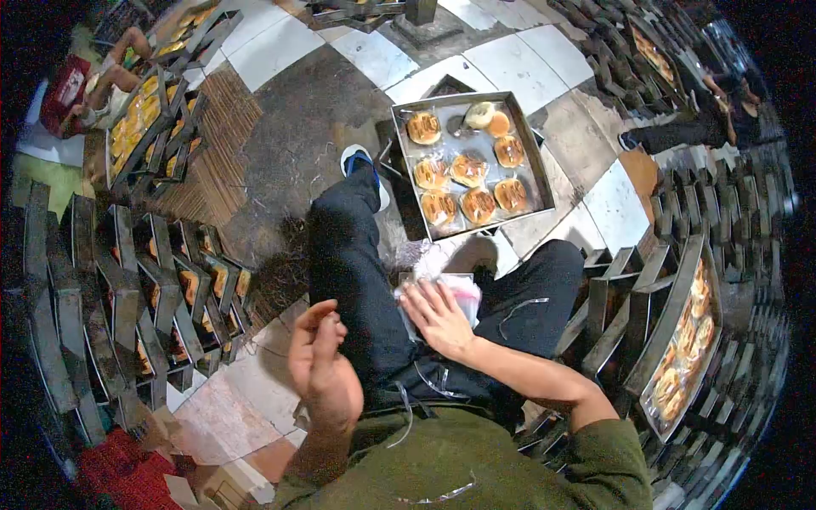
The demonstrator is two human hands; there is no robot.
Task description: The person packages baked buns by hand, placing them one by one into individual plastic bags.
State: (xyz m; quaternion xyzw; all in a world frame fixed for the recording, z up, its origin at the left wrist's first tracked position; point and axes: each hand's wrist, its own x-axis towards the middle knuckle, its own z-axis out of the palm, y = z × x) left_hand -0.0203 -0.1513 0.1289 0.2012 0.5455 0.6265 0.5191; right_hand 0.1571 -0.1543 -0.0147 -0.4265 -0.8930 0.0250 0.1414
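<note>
My right hand (438, 319) lies flat, fingers outstretched, on a stack of clear plastic wrappers (463, 293) on my lap. Beneath the wrappers some white and pink shows. To the left of my lap, my left hand (323, 365) is raised with its fingers loosely bent, and I see nothing in them. In front of my knees is a square metal tray (406, 161) holding several browned buns (467, 170), some under shiny clear plastic. One paler bun (479, 115) sits at the tray's far side. Thin plastic strips (438, 382) cling to my trousers and shirt.
Stacked metal trays (127, 297) with buns stand at my left. More stacks rise at my right, topped by a tray of wrapped buns (680, 357). Two other people sit at the far left (110, 85) and far right (697, 127). A red cloth (127, 472) lies lower left.
</note>
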